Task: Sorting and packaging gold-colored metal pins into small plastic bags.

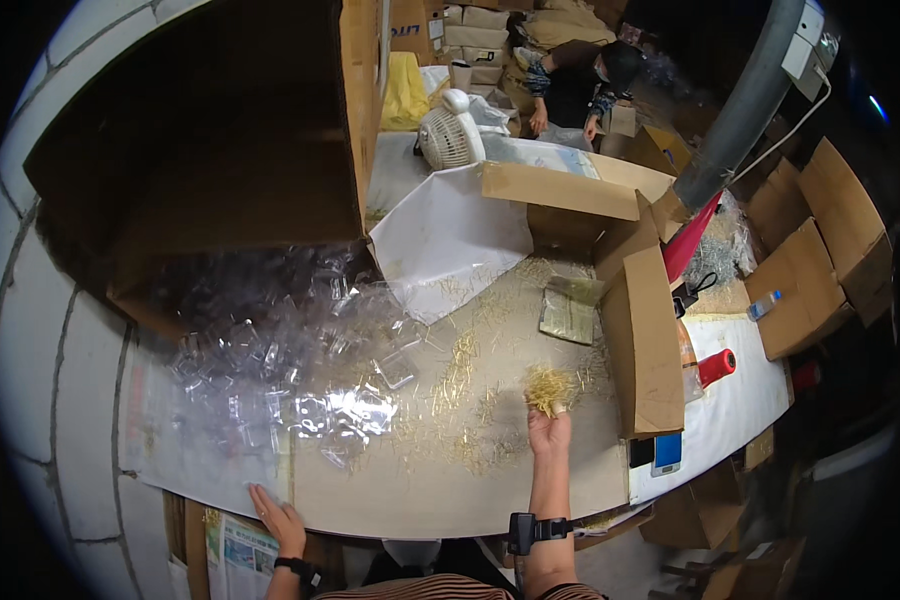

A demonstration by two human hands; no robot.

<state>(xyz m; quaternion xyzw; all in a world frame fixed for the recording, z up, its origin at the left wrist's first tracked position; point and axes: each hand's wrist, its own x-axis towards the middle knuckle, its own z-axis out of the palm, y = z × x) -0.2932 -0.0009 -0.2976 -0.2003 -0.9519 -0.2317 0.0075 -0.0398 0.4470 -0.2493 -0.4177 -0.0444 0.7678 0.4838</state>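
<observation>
My right hand (pixel 550 430) is closed round a bunch of thin gold-coloured pins (pixel 548 388), whose ends fan out beyond my fingers. It is over the right part of the tan work surface (pixel 370 500). More loose gold pins (pixel 458 375) lie scattered to its left. At the table's front left edge, my left hand (pixel 278 518) lies with fingers stretched out and nothing in it. Ahead of that hand spreads a large heap of clear plastic boxes (pixel 260 350), some reaching into a big open carton (pixel 200 120). Beyond my right hand lies a flat clear packet (pixel 570 312) with yellowish contents.
Cardboard walls (pixel 650 340) border the work surface on the right. Past them are a phone (pixel 667 455), a red spool (pixel 716 367), a small bottle (pixel 764 305) and open cartons (pixel 800 290). A white fan (pixel 452 135) stands behind. Another person (pixel 580 90) works at the back.
</observation>
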